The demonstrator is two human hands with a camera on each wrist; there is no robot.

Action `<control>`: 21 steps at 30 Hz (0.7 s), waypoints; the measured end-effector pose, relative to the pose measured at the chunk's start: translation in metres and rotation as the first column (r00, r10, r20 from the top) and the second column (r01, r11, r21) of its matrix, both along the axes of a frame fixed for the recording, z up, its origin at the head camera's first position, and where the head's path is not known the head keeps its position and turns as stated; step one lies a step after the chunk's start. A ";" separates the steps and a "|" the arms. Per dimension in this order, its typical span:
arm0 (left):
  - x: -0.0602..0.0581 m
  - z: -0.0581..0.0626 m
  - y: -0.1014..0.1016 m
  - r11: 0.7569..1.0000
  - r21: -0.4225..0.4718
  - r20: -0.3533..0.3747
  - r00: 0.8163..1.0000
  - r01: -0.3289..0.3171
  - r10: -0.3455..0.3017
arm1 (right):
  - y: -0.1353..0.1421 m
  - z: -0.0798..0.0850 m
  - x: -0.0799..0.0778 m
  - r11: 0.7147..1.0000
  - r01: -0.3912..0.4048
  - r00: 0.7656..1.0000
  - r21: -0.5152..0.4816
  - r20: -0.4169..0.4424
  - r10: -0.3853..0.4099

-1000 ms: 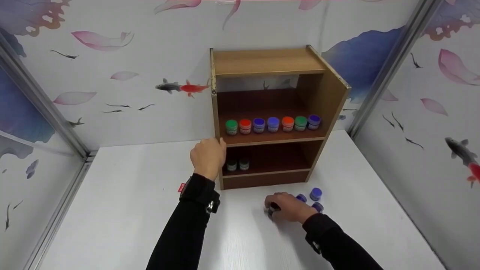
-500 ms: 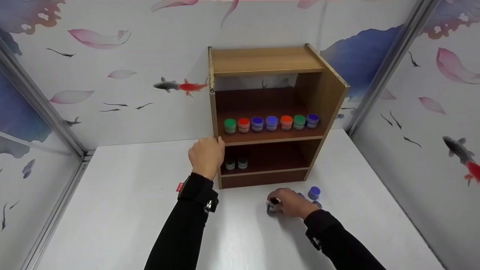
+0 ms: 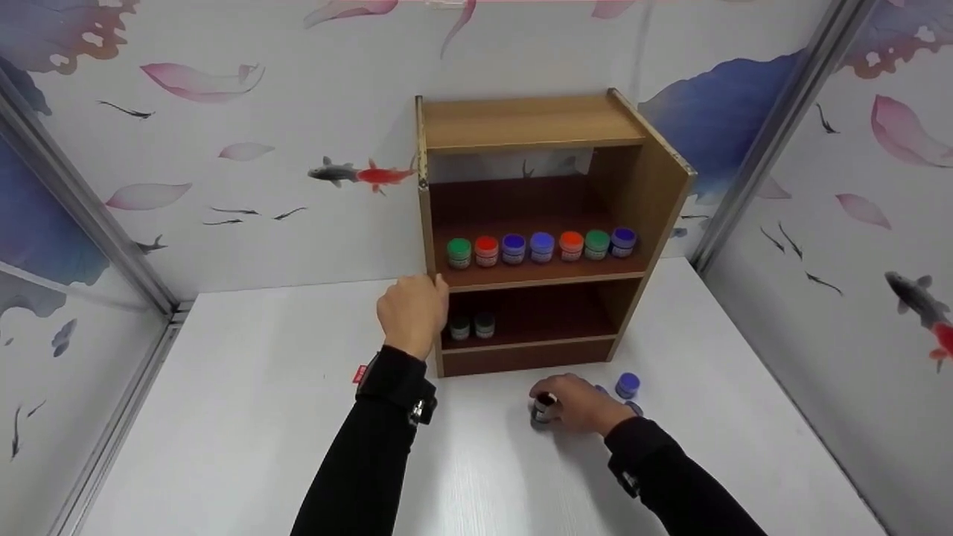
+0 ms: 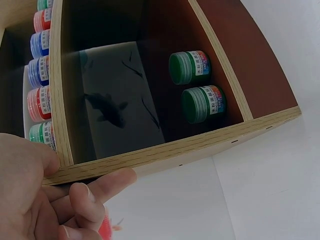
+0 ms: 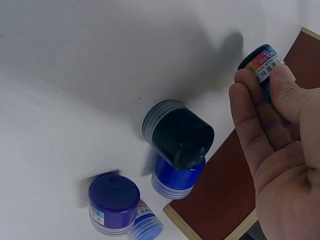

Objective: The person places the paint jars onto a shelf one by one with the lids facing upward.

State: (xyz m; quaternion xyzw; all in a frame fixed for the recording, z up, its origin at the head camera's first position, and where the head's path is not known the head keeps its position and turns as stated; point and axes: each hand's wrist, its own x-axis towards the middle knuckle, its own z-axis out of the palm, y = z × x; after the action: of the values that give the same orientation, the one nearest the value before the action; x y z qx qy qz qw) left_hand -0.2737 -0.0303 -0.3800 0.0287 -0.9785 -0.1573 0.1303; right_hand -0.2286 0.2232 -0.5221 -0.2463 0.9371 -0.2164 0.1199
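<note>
My left hand [image 3: 412,313] grips the front edge of the wooden shelf unit [image 3: 525,361] at its left side panel. In the left wrist view the thumb lies on one side of that panel and the fingers on the other. My right hand [image 3: 577,404] pinches a small dark paint jar [image 3: 542,409] between thumb and fingers, low over the white table in front of the unit. Seen from the right wrist, the held jar [image 5: 262,65] shows a colourful label. Near that hand on the table are a dark jar [image 5: 182,135], a blue jar [image 5: 177,177] and a purple jar [image 5: 114,202].
On the middle shelf stands a row of several paint jars [image 3: 542,247] in green, red and blue. Two green jars [image 4: 202,65] sit at the left of the bottom shelf. Patterned wall panels [image 3: 246,223] enclose the table [image 3: 246,417] at back and sides.
My right hand has shifted slightly around the dark paint jar, which shows more plainly between the fingers. The jars behind that hand are more covered. My left hand stays on the shelf unit.
</note>
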 end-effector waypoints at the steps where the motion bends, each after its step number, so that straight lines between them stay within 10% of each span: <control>1: 0.000 0.000 0.000 1.000 0.001 0.003 1.000 0.000 0.000 | 0.000 0.001 0.000 1.000 0.003 1.000 -0.005 0.002 -0.003; 21: 0.000 -0.001 0.000 1.000 0.005 -0.014 1.000 -0.007 0.007 | 0.000 0.021 -0.007 0.999 0.042 0.999 -0.029 -0.020 -0.043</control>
State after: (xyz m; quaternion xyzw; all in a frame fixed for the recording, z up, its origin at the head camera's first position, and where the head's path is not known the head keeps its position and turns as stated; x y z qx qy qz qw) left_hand -0.2735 -0.0306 -0.3809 0.0313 -0.9771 -0.1595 0.1376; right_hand -0.2356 0.2233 -0.5013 -0.2302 0.9400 -0.2300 0.1022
